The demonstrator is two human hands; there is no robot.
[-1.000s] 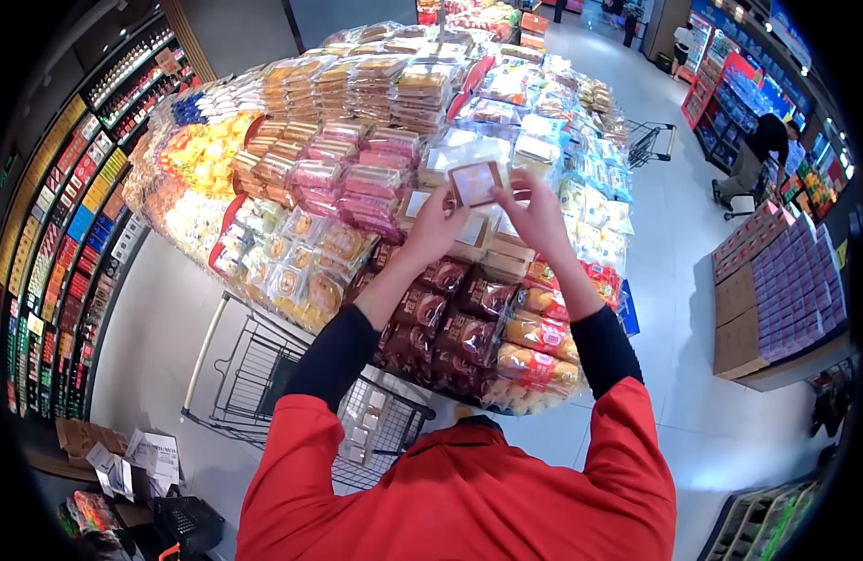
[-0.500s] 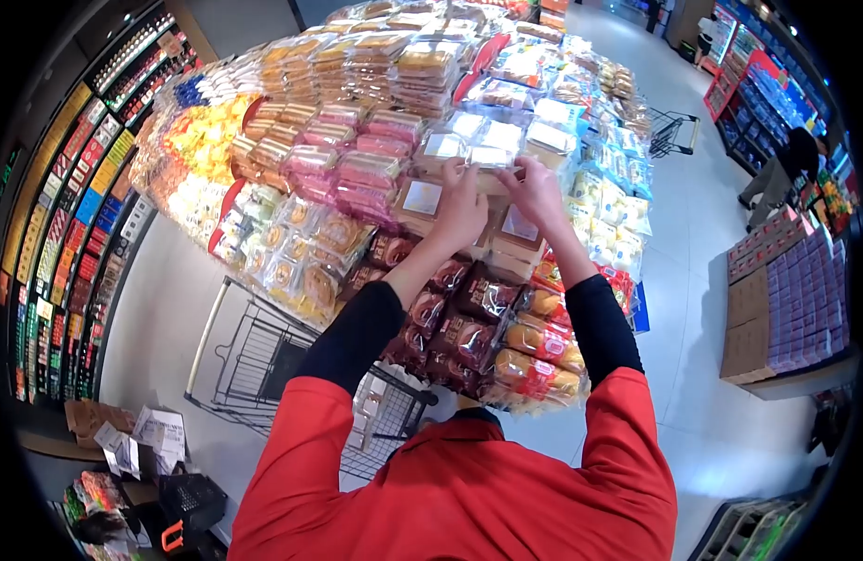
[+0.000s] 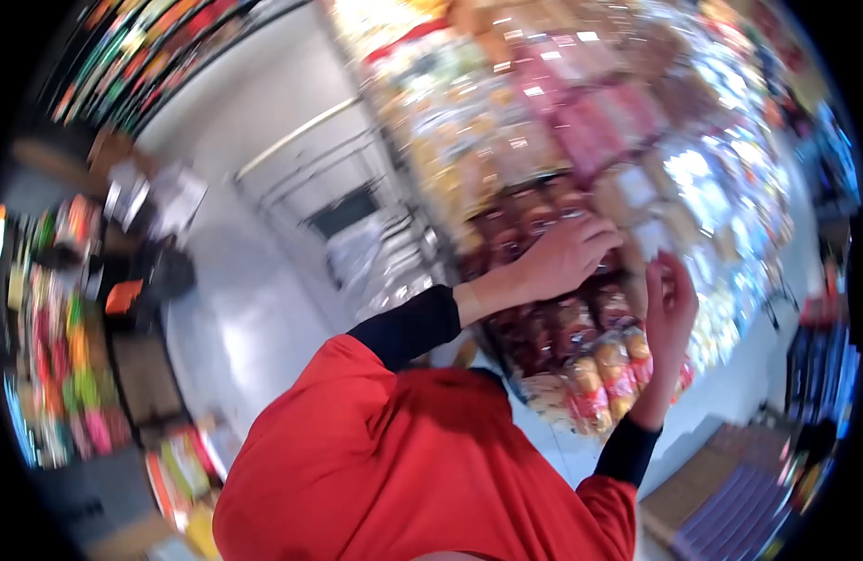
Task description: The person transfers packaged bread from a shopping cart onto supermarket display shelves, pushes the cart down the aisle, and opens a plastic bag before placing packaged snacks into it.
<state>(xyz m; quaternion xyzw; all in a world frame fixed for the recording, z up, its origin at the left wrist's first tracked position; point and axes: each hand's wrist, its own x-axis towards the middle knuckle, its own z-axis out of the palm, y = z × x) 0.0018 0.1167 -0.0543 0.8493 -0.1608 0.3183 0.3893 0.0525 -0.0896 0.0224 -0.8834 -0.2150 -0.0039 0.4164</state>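
The view is blurred. The left hand (image 3: 570, 257) is over the dark packets (image 3: 508, 232), its fingers bent and close together; whether they are clamped on anything, I cannot tell. The right hand (image 3: 672, 292) is beside the tan packs (image 3: 676, 221), to the right of the left hand, its fingers curled; whether their tips touch or grip something is unclear. The tan packs lie just beyond both hands, right of the dark packets. Pink packs (image 3: 604, 122) lie farther off, rolls (image 3: 614, 370) on the near side. A cart (image 3: 348, 210) stands left.
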